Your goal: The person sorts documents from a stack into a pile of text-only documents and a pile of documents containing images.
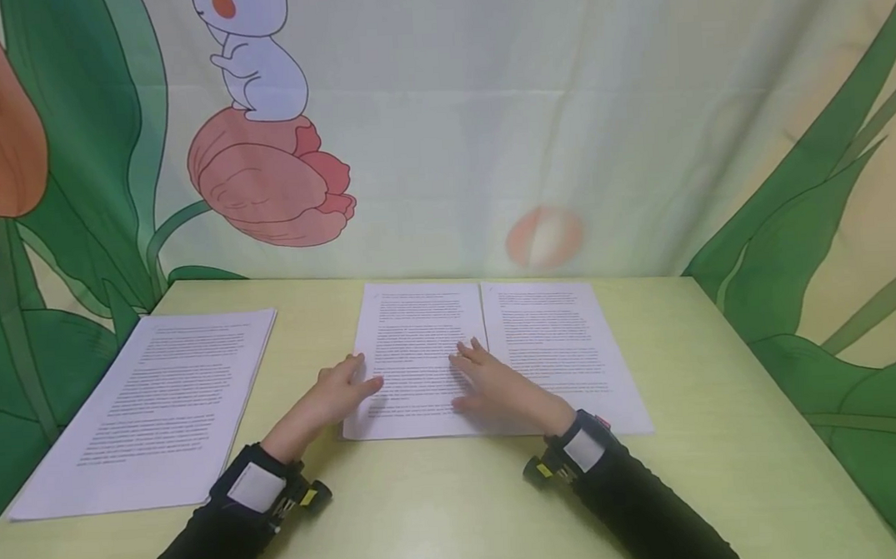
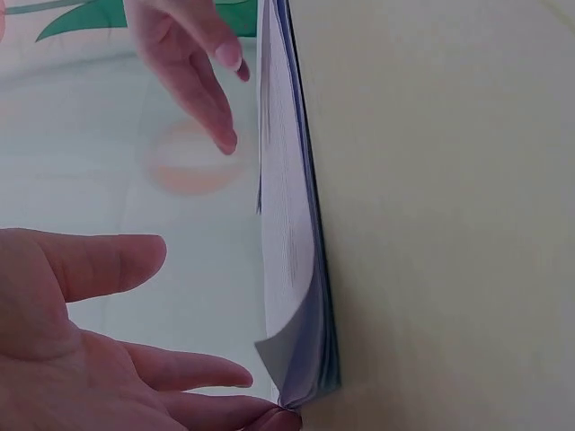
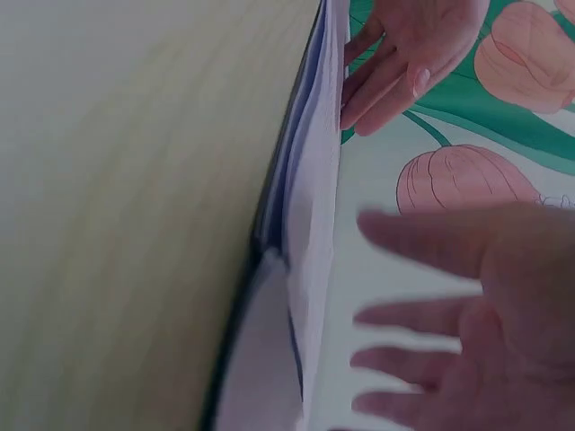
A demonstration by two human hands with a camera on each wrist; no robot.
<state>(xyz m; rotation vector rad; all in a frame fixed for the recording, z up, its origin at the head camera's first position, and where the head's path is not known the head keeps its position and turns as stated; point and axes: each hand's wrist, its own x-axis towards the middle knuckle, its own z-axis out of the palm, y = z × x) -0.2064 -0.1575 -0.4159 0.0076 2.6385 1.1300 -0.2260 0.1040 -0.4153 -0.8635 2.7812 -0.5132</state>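
Observation:
Two printed paper piles lie side by side on the table: a middle stack (image 1: 427,314) and a right-hand stack (image 1: 548,333). My left hand (image 1: 336,390) is at the left edge of the middle stack, its fingertips touching that edge in the left wrist view. There a sheet corner (image 2: 286,355) curls up. My right hand (image 1: 501,385) hovers with spread fingers over the middle stack's right side, near where the two piles meet. Blurred in the right wrist view, the right fingers (image 3: 413,319) stand apart from the paper and hold nothing.
Another thick printed stack (image 1: 160,392) lies at the table's left side. Behind the pale yellow table (image 1: 398,515) hangs a curtain (image 1: 442,146) with printed flowers and leaves. Each wrist wears a black strap with a small camera.

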